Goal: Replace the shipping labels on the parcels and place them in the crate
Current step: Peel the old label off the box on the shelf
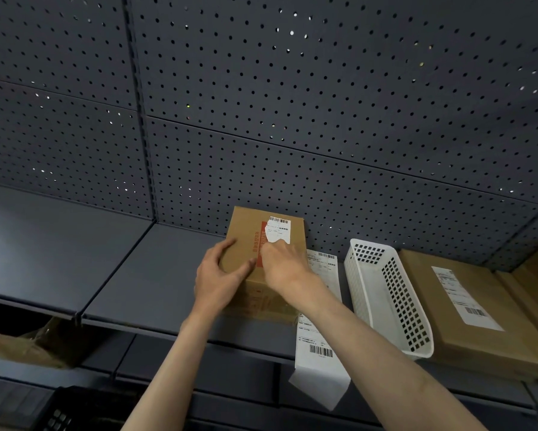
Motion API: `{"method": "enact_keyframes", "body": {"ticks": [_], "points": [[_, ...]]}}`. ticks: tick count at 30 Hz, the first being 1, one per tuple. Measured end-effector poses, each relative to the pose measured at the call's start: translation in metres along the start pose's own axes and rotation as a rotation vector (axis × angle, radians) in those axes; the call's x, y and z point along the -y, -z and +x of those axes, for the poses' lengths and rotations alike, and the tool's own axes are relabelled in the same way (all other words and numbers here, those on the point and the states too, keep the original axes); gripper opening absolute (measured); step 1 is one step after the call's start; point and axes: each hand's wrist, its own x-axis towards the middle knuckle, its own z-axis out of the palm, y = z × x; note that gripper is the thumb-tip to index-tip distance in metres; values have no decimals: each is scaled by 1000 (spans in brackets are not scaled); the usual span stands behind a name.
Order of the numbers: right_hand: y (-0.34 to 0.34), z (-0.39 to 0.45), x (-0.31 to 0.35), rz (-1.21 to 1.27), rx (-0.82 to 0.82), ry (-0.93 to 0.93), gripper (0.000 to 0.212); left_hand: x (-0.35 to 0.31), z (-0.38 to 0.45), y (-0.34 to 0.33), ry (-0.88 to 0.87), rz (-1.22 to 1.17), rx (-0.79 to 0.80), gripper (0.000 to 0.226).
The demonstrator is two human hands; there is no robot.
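On the shelf [112,275] | left hand [218,275] grips parcel [249,241] | right hand [281,262] fingers pinch torn label [279,230]

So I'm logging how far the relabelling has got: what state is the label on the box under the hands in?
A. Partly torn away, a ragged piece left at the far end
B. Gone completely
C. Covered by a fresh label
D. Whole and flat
A: on the box only a ragged piece of label remains at the far end, and the right hand pinches at its torn edge while the left hand steadies the box.
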Motion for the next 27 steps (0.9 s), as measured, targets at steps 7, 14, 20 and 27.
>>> {"method": "enact_keyframes", "body": {"ticks": [7, 14, 20, 27], "points": [[2, 8, -15, 184, 49, -31, 21, 4, 4, 1, -2, -7, -3, 73], [-2, 7, -32, 308, -1, -88, 30, 3, 5, -2, -4, -21, 2, 72], [-12, 7, -49, 452, -116, -73, 19, 4, 3, -1, -8, -9, 6, 71], [-28, 2, -41, 253, -270, -1, 12, 5, 2, 0, -15, 5, 9, 76]]}}
